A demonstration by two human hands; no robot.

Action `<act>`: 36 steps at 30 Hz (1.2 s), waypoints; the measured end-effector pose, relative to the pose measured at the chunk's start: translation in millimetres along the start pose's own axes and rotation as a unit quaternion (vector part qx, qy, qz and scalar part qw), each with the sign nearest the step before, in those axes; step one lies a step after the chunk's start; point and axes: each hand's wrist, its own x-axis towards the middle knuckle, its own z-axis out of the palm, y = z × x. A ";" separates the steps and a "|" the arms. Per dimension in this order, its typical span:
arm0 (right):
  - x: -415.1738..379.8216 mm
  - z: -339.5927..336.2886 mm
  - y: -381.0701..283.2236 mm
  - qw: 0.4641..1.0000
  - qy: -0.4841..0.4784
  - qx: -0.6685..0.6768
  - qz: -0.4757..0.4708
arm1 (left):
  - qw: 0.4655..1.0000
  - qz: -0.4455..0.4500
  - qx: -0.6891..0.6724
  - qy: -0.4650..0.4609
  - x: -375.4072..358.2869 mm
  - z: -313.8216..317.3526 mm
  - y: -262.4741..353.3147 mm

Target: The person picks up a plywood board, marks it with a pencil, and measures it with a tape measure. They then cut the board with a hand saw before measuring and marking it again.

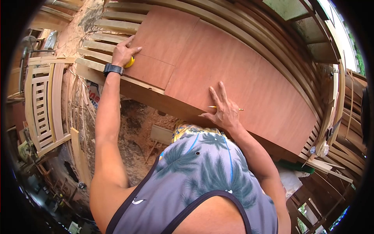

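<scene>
Reddish plywood panels lie across a slatted wooden frame: a large panel (249, 82) in the middle and right, with smaller plywood pieces (165, 33) against its left end. My left hand (123, 54), with a dark watch on the wrist, rests at the left edge of the plywood. Its thumb and a finger reach onto the wood, and a yellow tape measure (130, 62) shows from under the palm. My right hand (225, 110) lies on the large panel near its front edge, fingers spread, with a yellow pencil (211, 107) tucked between them.
Bare slats (103, 35) of the frame stick out on the left. A slatted wooden panel (44, 103) stands further left over littered ground. Long wooden strips (249, 29) run along the far side. More lumber (346, 124) is stacked on the right. A small wood block (161, 134) lies below the frame.
</scene>
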 end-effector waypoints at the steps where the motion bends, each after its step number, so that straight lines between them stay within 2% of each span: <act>1: 0.5 -2.5 -1.2 1.000 -0.020 -0.003 0.010 | 1.000 0.002 0.001 -0.001 0.1 -4.0 4.3; 4: -0.3 -2.4 -0.8 1.000 -0.021 0.005 0.017 | 0.999 -0.033 0.011 -0.041 0.5 -12.0 8.1; 6: -0.8 2.4 1.8 1.000 -0.007 0.003 0.013 | 0.995 0.003 -0.082 -0.049 3.0 -15.4 -2.2; 9: -1.9 3.2 2.9 1.000 0.009 0.001 0.009 | 0.997 0.001 -0.040 -0.059 3.9 -18.7 -10.0; 19: -0.9 3.5 1.5 1.000 0.016 0.006 0.004 | 0.998 -0.022 -0.043 -0.035 -3.9 -10.9 -9.4; 25: -1.1 4.0 1.1 1.000 0.013 0.001 0.001 | 1.000 -0.012 0.000 -0.025 -4.6 -9.8 -7.2; 27: -0.4 2.8 -0.1 1.000 0.010 -0.006 0.000 | 0.999 0.038 0.034 0.002 -7.6 -9.6 -2.6; 32: 4.1 -6.5 -9.8 1.000 -0.020 -0.019 0.005 | 0.998 0.049 0.044 0.002 -12.0 -4.5 3.2; 34: 4.5 -7.0 -11.9 1.000 -0.012 -0.006 0.020 | 0.979 0.085 0.184 0.036 -18.4 -1.9 6.2; 36: 5.4 -7.4 -14.3 1.000 -0.021 0.003 0.023 | 0.981 0.074 0.175 0.041 -35.3 -1.0 16.6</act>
